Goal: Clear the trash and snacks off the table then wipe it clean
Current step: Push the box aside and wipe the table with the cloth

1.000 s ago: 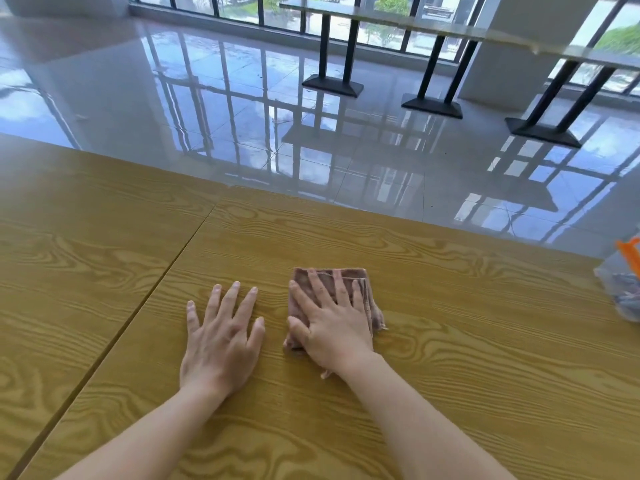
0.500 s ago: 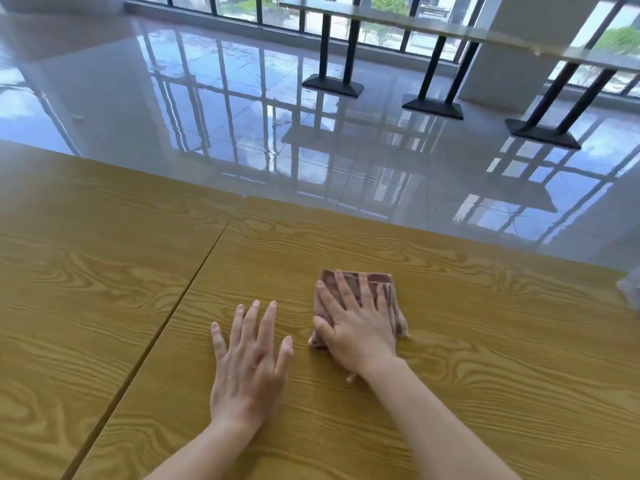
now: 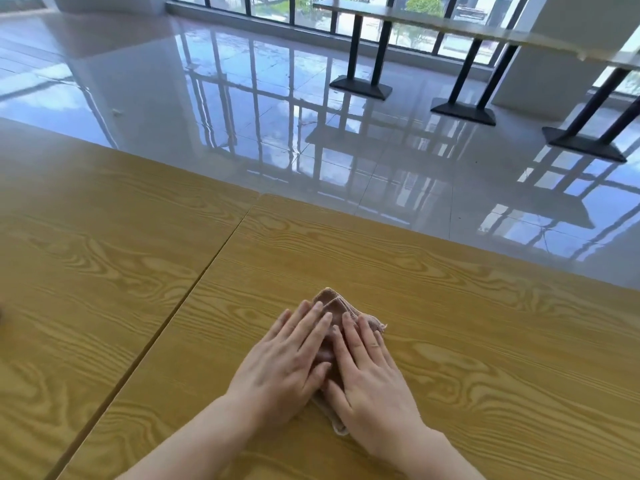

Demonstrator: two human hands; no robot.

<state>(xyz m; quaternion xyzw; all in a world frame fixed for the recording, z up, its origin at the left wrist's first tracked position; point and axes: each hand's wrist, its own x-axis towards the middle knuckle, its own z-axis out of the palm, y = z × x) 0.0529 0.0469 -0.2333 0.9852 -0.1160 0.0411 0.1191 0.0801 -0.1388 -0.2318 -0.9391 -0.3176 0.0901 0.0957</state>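
Head view. Wooden table [image 3: 485, 341]: taken as landmark, its seam [image 3: 194, 292] running left of the hands. Brown cloth [image 3: 334, 308]: folded, laid flat on the table just right of the seam, pressed under both palms. Left hand [image 3: 284, 368]: flat, fingers spread, laid on the cloth's left part, nothing grasped. Right hand [image 3: 372, 379]: flat, fingers extended, laid on the cloth's right part, touching the left hand

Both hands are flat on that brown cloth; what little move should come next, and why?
Probably push the cloth forward across the table. The left hand and right hand both press it flat, and bare wood lies ahead with no trash in view.
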